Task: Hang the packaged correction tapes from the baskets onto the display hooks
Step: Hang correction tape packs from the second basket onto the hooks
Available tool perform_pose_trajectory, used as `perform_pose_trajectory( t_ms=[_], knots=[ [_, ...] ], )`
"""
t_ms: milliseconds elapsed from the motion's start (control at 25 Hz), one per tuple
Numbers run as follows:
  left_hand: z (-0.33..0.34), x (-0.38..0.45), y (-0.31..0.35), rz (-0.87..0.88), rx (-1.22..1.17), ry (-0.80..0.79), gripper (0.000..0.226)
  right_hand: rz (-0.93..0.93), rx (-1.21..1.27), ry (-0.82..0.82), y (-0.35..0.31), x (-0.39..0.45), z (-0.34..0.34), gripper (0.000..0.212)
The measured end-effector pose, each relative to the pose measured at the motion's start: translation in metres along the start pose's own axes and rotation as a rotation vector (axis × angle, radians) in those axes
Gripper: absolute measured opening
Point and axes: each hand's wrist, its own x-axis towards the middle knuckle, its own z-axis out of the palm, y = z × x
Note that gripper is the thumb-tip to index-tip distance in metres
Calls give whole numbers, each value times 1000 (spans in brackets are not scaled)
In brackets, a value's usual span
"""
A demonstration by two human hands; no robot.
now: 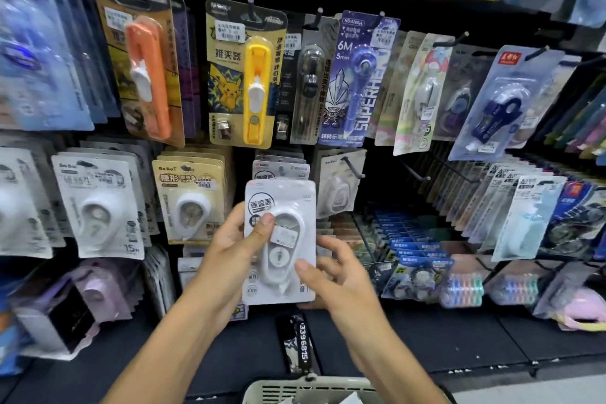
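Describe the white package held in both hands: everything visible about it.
The white package is a flat card with a clear blister over a white oval correction tape. It stands upright, face to the camera, before the display. A small white sticker sits on the blister. The left hand pinches it, thumb on the front; the right hand holds its lower right edge.

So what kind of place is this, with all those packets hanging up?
Most likely a stationery shop aisle. Packaged goods with price stickers hang on display hooks, both hands hold a packaged correction tape, and a shopping basket sits below.
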Motion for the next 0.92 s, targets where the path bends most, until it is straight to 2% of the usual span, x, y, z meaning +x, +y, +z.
perform_pose_trajectory(
  t_ms=[80, 160, 280, 400, 560, 640, 760, 920],
  knots=[
    [-1, -1, 0, 15, 73, -20, 25, -88, 13, -29, -3, 9, 22, 37],
    [-6, -2, 2, 71, 182, 107, 13, -130, 16, 8, -14, 18, 34, 28],
    [-20, 2, 3, 217, 482, 321, 11, -107, -27, 76, -26, 29, 38, 21],
    [-33, 5, 6, 218, 618, 332, 22, -92, -125, 115, -32, 30, 36, 14],
    [-42, 6, 9, 215, 724, 321, 34, -127, -182, 123, -26, 24, 35, 17],
    [-44, 6, 8, 206, 796, 313, 44, -42, -218, 148, -21, 35, 36, 15],
    [-45, 5, 6, 180, 1005, 294, 57, 202, -147, 200, -17, 65, 36, 23],
    [-40, -7, -5, 154, 1125, 263, 49, 371, -199, 175, 15, 64, 14, 33]
  ],
)
